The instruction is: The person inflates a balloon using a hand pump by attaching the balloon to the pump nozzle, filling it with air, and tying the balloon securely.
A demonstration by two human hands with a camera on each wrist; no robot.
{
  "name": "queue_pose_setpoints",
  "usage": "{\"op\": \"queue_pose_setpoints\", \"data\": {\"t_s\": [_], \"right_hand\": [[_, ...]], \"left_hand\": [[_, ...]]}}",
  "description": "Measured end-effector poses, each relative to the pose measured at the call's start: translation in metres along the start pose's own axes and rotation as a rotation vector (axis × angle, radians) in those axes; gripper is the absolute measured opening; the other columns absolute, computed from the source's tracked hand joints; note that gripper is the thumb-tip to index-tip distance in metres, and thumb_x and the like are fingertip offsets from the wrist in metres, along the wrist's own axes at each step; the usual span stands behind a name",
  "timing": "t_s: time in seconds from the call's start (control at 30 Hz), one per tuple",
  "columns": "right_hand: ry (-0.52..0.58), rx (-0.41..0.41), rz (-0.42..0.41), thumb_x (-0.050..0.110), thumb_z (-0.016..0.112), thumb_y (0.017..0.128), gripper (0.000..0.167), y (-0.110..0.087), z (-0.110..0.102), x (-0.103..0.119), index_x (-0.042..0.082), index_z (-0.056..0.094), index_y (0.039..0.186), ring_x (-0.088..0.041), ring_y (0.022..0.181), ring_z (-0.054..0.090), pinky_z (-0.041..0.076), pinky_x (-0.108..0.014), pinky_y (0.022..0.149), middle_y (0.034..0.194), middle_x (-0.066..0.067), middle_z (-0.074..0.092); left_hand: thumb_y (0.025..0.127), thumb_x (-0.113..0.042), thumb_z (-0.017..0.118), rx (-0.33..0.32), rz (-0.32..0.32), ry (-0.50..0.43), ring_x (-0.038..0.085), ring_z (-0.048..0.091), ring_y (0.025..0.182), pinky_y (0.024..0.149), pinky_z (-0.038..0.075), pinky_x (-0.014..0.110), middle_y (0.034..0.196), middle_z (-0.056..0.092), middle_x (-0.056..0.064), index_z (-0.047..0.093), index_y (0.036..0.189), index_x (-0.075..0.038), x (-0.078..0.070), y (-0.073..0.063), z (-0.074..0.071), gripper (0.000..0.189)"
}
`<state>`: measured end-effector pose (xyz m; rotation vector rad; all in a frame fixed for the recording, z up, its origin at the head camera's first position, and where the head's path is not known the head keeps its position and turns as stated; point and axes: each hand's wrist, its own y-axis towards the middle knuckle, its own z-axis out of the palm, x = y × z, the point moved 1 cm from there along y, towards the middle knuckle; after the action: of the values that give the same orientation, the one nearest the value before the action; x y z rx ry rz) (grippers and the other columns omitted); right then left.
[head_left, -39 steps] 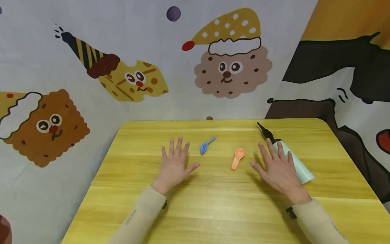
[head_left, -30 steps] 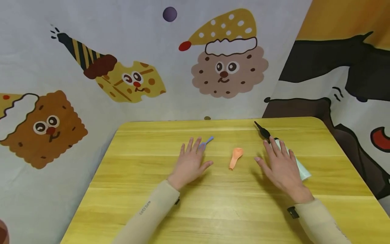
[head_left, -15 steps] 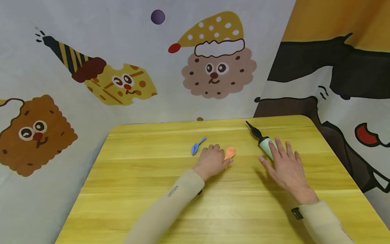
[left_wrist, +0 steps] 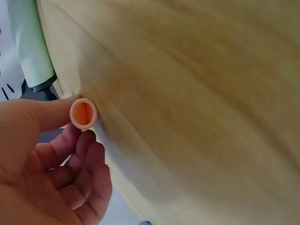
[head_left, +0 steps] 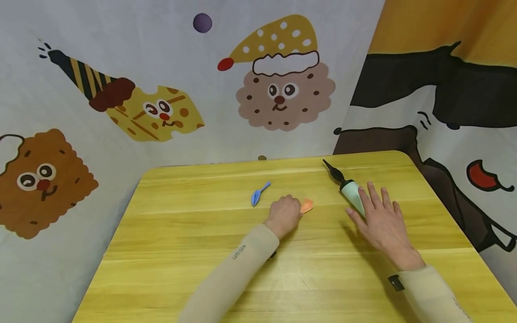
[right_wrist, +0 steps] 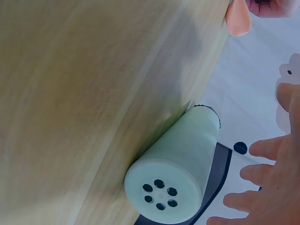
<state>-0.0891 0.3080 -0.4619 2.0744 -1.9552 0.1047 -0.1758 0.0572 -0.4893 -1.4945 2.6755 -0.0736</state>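
Since the earlier frames, the left hand [head_left: 283, 215] has been brought rightward past the blue balloon [head_left: 257, 196] to the orange balloon [head_left: 307, 206], which has been turned so that its rounded end leans more to the right. It is seen as limp, uninflated and smooth, pale orange, with a thick round rim [left_wrist: 94, 115] framing a deeper orange opening in the left wrist view. Its rounded end is pointed to the right and slightly away from the person, its opening is faced toward the left wrist camera, and its visible long axis is slanted across the table [head_left: 202, 278]. It is held between the blue balloon and the pump [head_left: 353, 197]; whether the table is touched by it cannot be told. Its neck is pinched by the left thumb and forefinger, with the other fingers curled. The right hand [head_left: 385, 226] is held just above the pump, its fingers spread wide. The pump's black nozzle [head_left: 335, 172] is pointed to the far left. Behind the table, a cloth [head_left: 218, 148] is printed with cartoon biscuits and cheese.
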Motion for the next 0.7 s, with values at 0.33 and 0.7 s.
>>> {"op": "queue_pose_setpoints", "data": {"t_s": [0.33, 0.7], "right_hand": [[-0.003, 0.003, 0.000, 0.053, 0.049, 0.107, 0.074, 0.001, 0.001, 0.001, 0.000, 0.035, 0.157, -0.061, 0.146, 0.019, 0.021, -0.082, 0.105, 0.167, -0.027, 0.021], [-0.012, 0.037, 0.003, 0.054, 0.048, 0.107, 0.077, 0.012, 0.004, -0.002, -0.002, 0.033, 0.157, -0.062, 0.145, 0.020, 0.022, -0.083, 0.104, 0.165, -0.030, 0.022]], "left_hand": [[0.103, -0.024, 0.068, -0.043, -0.100, -0.663, 0.012, 0.063, 0.063, 0.050, 0.043, 0.024, 0.079, 0.069, -0.002, 0.065, 0.095, -0.010, 0.027, -0.010, -0.003, 0.016], [0.106, -0.009, 0.059, -0.121, -0.226, -1.741, 0.033, 0.074, 0.103, 0.084, 0.062, 0.033, 0.112, 0.073, 0.027, 0.054, 0.115, 0.008, 0.071, -0.048, -0.002, 0.019]]}}
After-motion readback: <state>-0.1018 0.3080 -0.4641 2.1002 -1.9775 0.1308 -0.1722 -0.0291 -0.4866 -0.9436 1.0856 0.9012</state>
